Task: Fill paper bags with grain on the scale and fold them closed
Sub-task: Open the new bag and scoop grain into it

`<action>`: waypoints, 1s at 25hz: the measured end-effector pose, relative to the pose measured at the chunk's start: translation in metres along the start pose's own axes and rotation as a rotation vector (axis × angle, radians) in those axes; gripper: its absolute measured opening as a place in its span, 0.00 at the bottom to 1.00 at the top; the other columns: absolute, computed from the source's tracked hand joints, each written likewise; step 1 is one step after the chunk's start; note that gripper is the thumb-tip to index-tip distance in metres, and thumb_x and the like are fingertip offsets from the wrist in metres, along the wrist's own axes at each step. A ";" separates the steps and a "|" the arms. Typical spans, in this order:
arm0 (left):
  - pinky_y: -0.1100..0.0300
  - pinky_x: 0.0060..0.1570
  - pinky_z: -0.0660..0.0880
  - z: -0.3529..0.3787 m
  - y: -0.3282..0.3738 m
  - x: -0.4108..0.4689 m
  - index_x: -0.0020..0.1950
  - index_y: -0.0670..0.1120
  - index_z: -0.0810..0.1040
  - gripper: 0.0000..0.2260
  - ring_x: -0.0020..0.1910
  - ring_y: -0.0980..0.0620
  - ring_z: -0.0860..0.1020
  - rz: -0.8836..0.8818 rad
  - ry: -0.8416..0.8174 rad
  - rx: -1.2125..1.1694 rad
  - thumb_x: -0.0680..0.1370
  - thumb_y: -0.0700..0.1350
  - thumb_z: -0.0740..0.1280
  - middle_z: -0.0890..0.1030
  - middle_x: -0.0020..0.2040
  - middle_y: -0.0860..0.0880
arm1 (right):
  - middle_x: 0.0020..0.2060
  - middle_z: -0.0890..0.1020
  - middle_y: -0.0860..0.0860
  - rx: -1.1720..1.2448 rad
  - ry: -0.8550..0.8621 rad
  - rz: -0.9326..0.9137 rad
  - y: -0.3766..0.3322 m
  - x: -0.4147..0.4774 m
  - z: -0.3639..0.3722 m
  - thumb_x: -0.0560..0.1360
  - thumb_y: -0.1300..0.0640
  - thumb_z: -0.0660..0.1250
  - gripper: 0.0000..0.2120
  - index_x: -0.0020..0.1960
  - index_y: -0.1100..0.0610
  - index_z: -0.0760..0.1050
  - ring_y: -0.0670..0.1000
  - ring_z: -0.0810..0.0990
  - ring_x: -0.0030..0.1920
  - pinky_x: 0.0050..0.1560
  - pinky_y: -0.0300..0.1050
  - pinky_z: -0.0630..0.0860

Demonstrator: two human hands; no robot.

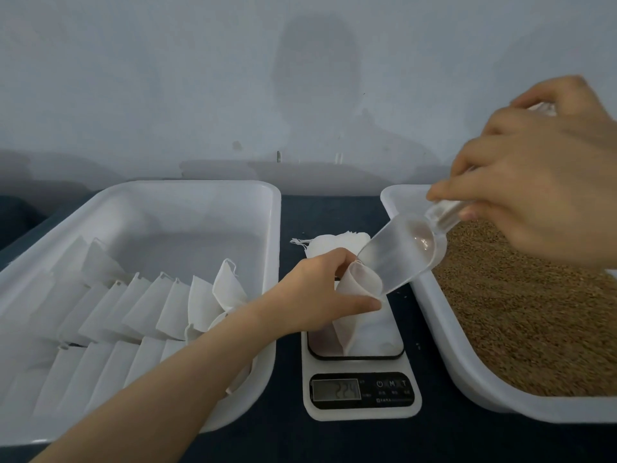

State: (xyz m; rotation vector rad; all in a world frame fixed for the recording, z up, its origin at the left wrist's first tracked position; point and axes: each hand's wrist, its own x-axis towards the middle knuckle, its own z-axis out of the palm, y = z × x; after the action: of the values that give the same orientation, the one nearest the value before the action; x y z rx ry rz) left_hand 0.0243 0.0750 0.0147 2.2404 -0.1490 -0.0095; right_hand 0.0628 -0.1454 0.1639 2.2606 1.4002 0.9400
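A white paper bag (359,325) stands on the white kitchen scale (362,385), whose display shows digits. My left hand (320,292) grips the bag near its open mouth and holds it upright. My right hand (534,182) grips the handle of a clear plastic scoop (400,259), tilted down with its lip at the bag's mouth. The scoop looks empty. Brown grain (521,312) fills the white tray (474,372) on the right.
A large white tray (267,208) on the left holds several folded white bags (133,312) in rows. A small stack of flat empty bags (334,245) lies behind the scale on the dark tabletop. A pale wall rises behind.
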 end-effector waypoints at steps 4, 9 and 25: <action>0.66 0.50 0.74 0.000 0.001 -0.001 0.58 0.58 0.71 0.23 0.53 0.59 0.76 -0.016 -0.003 0.004 0.68 0.61 0.73 0.77 0.54 0.60 | 0.39 0.81 0.47 -0.025 -0.009 0.049 0.012 -0.016 0.009 0.73 0.49 0.57 0.13 0.49 0.45 0.79 0.57 0.76 0.40 0.54 0.62 0.66; 0.64 0.49 0.75 -0.001 0.004 -0.002 0.58 0.58 0.69 0.22 0.53 0.56 0.76 -0.032 -0.016 0.012 0.69 0.61 0.72 0.76 0.55 0.58 | 0.38 0.76 0.49 0.283 -0.053 0.597 0.050 -0.067 0.056 0.74 0.43 0.56 0.14 0.54 0.47 0.73 0.57 0.76 0.39 0.42 0.63 0.75; 0.65 0.49 0.75 -0.001 0.003 -0.001 0.56 0.59 0.69 0.21 0.53 0.58 0.76 -0.035 -0.019 -0.004 0.68 0.60 0.73 0.76 0.54 0.60 | 0.50 0.77 0.54 0.390 -0.623 0.908 -0.019 -0.070 0.131 0.77 0.46 0.61 0.18 0.60 0.57 0.73 0.51 0.77 0.45 0.48 0.48 0.77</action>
State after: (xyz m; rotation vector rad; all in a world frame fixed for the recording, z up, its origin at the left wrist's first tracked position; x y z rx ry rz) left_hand 0.0229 0.0737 0.0174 2.2389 -0.1200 -0.0499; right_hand 0.1173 -0.1893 0.0311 3.1479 0.2632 0.0635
